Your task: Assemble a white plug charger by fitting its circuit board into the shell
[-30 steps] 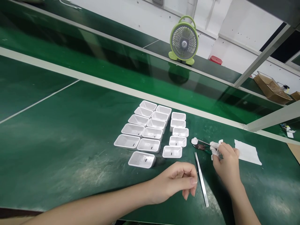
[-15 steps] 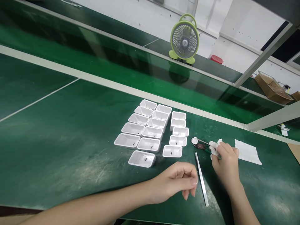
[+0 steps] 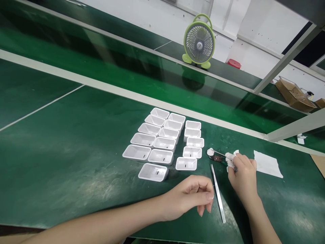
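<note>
Plainly, in the head view, a thin grey metal rod with a rounded white tip is held at the right hand. The grip appears to be closed on it through a crumpled white covering; whether tissue or finger covers are seen cannot be told. From that hand, the rod is pointed towards 10 o'clock, its long axis laid roughly from 10 to 4, well nearer to the right hand than to the left. Just beneath it, green-handled pliers with a dark reddish head are seen on the glossy green table.

Nothing is seen held by the left hand, whose fingers are loosely curled. At its 3 o'clock, slim silver metal tweezers are set just beside the fingertips, points turned towards 11; contact cannot be judged. From 10 to 12 o'clock of the left hand, white rectangular plastic trays are arranged in columns. A white paper sheet is placed at the right hand's 2 o'clock.
</note>
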Demonstrator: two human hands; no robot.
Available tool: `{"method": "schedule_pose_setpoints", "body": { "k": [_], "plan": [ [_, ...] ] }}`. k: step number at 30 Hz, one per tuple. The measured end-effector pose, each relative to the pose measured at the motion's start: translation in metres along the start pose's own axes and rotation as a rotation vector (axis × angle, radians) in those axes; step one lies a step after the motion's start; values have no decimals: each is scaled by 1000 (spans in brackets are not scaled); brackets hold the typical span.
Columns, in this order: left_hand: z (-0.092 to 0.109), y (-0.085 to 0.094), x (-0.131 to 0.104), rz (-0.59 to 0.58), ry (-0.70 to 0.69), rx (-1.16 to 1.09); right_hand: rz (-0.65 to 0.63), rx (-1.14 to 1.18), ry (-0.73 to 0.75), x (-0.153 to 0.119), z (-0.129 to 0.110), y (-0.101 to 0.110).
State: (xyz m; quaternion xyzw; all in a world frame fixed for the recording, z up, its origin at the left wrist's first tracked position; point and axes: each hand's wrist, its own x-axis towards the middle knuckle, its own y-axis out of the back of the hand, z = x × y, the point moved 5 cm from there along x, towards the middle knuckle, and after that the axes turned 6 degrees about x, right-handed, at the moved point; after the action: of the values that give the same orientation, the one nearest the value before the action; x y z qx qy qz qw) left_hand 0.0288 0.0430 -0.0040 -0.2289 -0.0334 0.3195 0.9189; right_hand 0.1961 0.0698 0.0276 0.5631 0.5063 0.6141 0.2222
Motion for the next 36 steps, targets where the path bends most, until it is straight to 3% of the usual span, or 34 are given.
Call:
{"method": "schedule_pose_setpoints", "body": {
  "k": [16,36],
  "plan": [
    [12,-3,-4,24,58,17,-37,35,-58,-1,5,-3],
    [10,-3,-3,29,55,37,-136,149,-64,-2,3,-7]
  ]
}}
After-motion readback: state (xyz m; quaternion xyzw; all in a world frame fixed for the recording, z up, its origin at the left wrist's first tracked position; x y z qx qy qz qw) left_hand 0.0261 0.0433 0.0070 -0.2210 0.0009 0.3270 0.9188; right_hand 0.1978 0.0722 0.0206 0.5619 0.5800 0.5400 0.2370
